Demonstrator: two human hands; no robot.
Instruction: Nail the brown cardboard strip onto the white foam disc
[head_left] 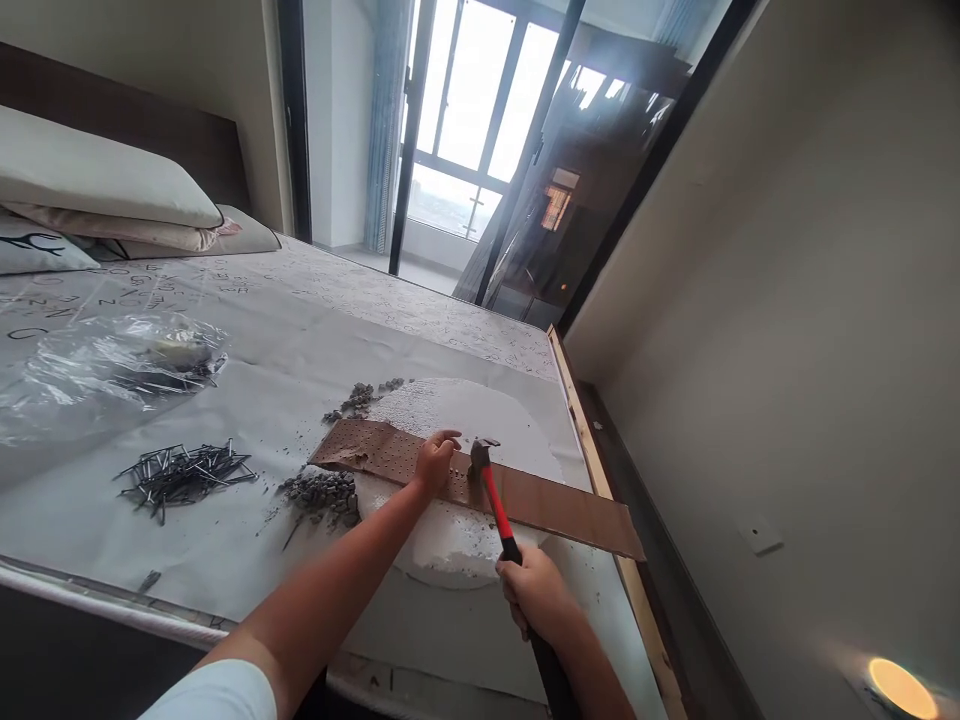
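Observation:
My right hand [534, 590] is wrapped round the black-and-red handle of a claw hammer [498, 505]. The hammer's head is over the middle of a long brown strip of board [559, 500], close to my left hand. My left hand [437, 460] rests on the strip with its fingers drawn together; whatever they may pinch is too small to make out. Rows of small holes mark the strip's left part, and its left end is torn. Beneath it lies a rounded white slab [480, 405], partly covered by the strip.
A heap of nails [184, 475] lies at left, near a clear plastic bag [112, 365]. Grey crumbs [322, 497] are piled beside the slab. Everything sits on a sheet-covered mattress [300, 350] with a wooden edge rail [592, 460] at right. Folded bedding [97, 170] stands far left.

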